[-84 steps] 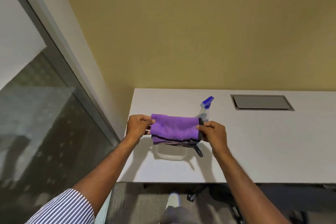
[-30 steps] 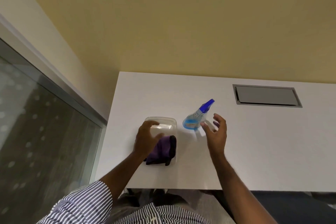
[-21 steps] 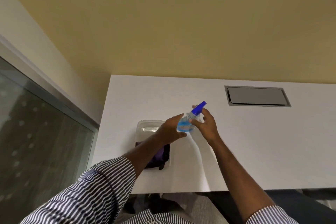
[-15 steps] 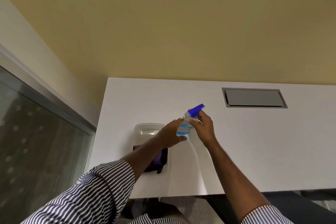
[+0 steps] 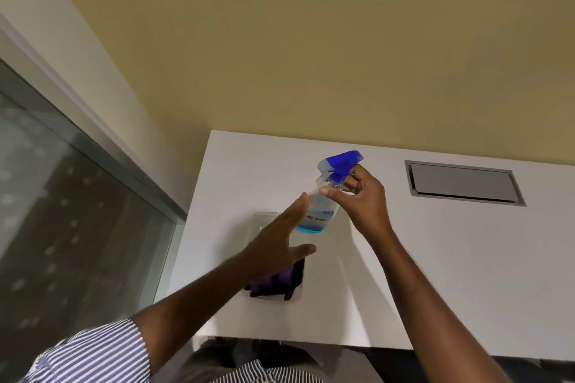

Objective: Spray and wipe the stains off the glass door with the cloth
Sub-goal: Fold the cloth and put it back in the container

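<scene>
My right hand (image 5: 364, 200) grips the neck of a clear spray bottle (image 5: 320, 211) with a blue trigger head and a little blue liquid at the bottom, lifted above the white table (image 5: 435, 274). My left hand (image 5: 278, 244) is spread open, its fingers against the bottle's left side. The purple cloth (image 5: 277, 284) lies folded in a clear plastic tray (image 5: 264, 218) on the table, partly hidden under my left hand. The glass door (image 5: 71, 227) stands at the left, with pale spots across the pane.
A grey metal cable hatch (image 5: 463, 182) is set into the table at the back right. A yellow wall (image 5: 311, 40) rises behind the table. The door's grey frame (image 5: 102, 146) runs diagonally beside the table's left edge.
The cloth was put down in the tray. My right hand reached the bottle, closed on its neck and lifted it off the table, and my left hand came up to its side.
</scene>
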`<state>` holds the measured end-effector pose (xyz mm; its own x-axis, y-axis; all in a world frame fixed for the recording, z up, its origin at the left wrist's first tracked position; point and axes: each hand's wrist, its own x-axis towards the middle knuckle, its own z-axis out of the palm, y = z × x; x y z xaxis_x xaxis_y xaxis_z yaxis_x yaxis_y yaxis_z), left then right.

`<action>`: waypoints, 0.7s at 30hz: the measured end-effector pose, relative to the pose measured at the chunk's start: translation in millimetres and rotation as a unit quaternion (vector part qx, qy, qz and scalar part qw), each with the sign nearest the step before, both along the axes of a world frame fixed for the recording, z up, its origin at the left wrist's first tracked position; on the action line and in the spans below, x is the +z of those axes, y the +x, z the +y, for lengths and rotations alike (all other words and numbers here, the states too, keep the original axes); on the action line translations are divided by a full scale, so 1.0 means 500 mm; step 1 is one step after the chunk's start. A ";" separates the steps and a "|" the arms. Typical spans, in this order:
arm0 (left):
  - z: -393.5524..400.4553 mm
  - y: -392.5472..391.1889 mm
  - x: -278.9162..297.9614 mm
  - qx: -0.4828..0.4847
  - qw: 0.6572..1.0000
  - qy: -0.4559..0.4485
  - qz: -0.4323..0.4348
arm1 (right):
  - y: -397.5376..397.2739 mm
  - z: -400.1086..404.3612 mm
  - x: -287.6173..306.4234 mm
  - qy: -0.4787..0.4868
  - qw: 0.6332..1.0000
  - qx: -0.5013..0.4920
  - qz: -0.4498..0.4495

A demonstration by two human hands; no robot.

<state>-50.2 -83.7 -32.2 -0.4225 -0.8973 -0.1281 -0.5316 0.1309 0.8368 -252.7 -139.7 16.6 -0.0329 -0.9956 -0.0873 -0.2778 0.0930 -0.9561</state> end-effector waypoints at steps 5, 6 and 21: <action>0.054 0.077 -0.038 0.028 0.999 0.028 -0.021 | 0.079 0.009 -0.047 0.042 0.997 0.064 -0.026; 0.060 0.086 -0.049 0.030 0.998 0.037 -0.033 | 0.092 0.012 -0.064 0.026 0.997 0.072 0.002; 0.051 0.109 -0.161 0.038 0.987 0.083 -0.130 | 0.169 0.041 -0.199 0.035 0.996 0.054 0.062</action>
